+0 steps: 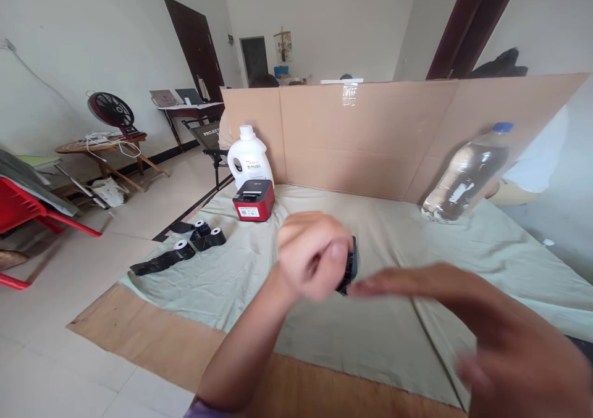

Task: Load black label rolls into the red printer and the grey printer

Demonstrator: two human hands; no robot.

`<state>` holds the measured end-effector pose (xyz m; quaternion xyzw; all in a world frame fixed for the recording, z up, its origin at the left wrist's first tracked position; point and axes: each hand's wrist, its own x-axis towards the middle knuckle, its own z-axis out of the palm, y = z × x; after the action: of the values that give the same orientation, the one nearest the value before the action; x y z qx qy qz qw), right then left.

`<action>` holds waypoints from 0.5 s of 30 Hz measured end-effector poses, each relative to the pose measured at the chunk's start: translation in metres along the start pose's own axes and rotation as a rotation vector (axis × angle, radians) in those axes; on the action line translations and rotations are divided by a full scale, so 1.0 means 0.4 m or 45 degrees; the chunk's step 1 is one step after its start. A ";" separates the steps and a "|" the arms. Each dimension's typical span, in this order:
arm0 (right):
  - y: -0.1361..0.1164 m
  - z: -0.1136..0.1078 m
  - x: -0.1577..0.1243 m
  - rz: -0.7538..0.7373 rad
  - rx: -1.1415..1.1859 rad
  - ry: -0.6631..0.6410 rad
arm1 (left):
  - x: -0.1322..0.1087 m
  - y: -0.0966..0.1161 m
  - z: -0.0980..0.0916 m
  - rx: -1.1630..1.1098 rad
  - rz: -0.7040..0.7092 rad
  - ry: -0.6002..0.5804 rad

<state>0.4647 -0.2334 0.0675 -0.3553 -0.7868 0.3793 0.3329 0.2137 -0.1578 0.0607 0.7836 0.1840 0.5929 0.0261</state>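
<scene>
My left hand (315, 254) is raised over the middle of the cloth, its fingers curled into a fist with the thumb across; nothing shows in it. To the right, my right hand (467, 307) is smeared by motion, its fingers stretched out flat towards the left fist and holding nothing that I can see. Behind the fist lies a black object (352, 267), mostly hidden, its kind unclear. A red and black label printer (253, 200) stands farther back on the left.
Black paper rolls (184, 251) lie at the left of the green cloth (370, 338). A white detergent jug (250, 158) stands behind the printer. A large clear bottle with a blue cap (467, 174) leans at the right. A cardboard screen (352, 137) closes off the back.
</scene>
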 end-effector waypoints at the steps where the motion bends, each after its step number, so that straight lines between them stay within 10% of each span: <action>1: 0.020 0.000 0.055 0.061 0.000 0.025 | 0.003 -0.033 0.011 0.034 -0.094 -0.062; 6: 0.272 0.051 0.222 0.310 0.117 0.771 | -0.141 -0.254 0.088 -0.057 -0.859 -0.241; 9: 0.441 0.104 0.226 0.459 0.335 0.815 | -0.287 -0.333 0.123 -0.071 -1.199 -0.319; 15: 0.543 0.180 0.217 0.420 0.551 0.836 | -0.360 -0.305 0.134 0.184 -1.084 -0.674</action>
<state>0.4284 -0.0889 -0.1267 -0.5001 -0.4739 0.4506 0.5677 0.1995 -0.0806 -0.1191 0.7622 0.5148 0.2964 0.2571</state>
